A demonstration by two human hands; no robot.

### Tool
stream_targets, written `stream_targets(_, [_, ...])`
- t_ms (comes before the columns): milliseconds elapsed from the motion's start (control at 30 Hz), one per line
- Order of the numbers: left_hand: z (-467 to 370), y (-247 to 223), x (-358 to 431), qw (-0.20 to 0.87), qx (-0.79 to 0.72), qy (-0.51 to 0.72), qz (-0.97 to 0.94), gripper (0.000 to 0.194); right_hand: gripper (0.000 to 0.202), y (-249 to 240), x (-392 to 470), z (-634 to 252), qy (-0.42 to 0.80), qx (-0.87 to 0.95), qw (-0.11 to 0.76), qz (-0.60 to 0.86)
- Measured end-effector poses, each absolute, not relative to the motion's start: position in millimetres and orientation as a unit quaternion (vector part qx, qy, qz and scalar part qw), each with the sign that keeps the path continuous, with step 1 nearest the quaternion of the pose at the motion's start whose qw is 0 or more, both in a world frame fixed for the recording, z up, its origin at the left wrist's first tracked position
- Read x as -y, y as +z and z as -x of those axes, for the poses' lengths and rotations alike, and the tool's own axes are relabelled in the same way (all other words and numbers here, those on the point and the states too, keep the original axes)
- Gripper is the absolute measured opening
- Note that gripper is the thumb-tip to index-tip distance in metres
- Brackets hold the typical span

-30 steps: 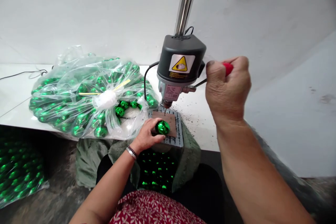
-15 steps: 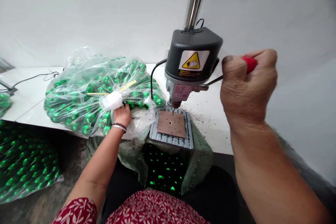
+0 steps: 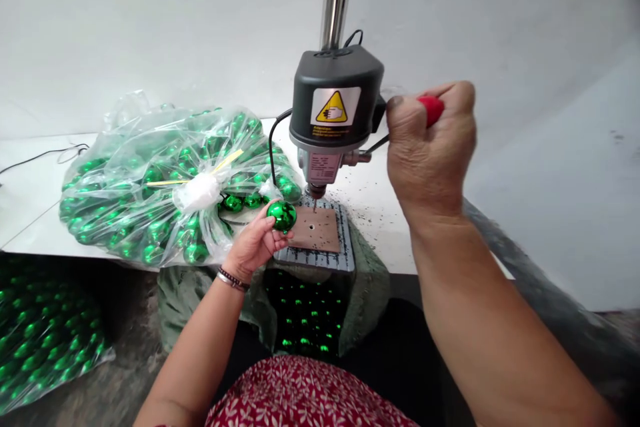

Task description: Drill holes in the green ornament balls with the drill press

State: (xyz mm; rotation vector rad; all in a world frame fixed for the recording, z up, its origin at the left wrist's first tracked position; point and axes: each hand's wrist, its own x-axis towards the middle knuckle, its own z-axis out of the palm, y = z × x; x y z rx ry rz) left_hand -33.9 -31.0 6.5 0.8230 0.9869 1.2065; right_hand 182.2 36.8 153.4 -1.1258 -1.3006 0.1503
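Note:
A shiny green ball (image 3: 281,216) is held in the fingers of my left hand (image 3: 256,240), over the left edge of a brown square plate (image 3: 325,240) with a small hole. That plate lies on the grey ridged base (image 3: 345,260) of a drill press. Above it hangs the dark drill head (image 3: 337,107), its bit raised clear of the plate. My right hand (image 3: 435,147) is wrapped round the red knob (image 3: 431,110) of the press lever. Left of the press lies a clear plastic bag (image 3: 200,193) full of green balls, open towards my left hand.
Dark shavings (image 3: 373,213) are scattered on the white table (image 3: 395,247) by the base. Below the base, a green sack (image 3: 367,307) holds more green balls. Another bag of green balls (image 3: 45,333) stands at lower left. A black cable (image 3: 273,147) runs beside the press.
My left hand has come out of the bag's opening and moved right to the plate, now with a green ball in its fingers. My right hand stays on the knob; the whole view has shifted slightly.

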Motion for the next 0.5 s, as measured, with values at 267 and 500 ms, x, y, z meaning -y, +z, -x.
stream_targets(267, [4.1, -7.4, 16.1, 0.577, -0.519, 0.522, -0.353, 0.055, 0.025, 143.6, -47.0, -187.4, 0.065, 0.608, 0.648, 0.454])
stream_targets(500, [-10.1, -14.3, -1.4, 0.355, -0.634, 0.437, -0.530, 0.057, 0.028, 146.1, -44.8, -181.7, 0.086, 0.594, 0.680, 0.420])
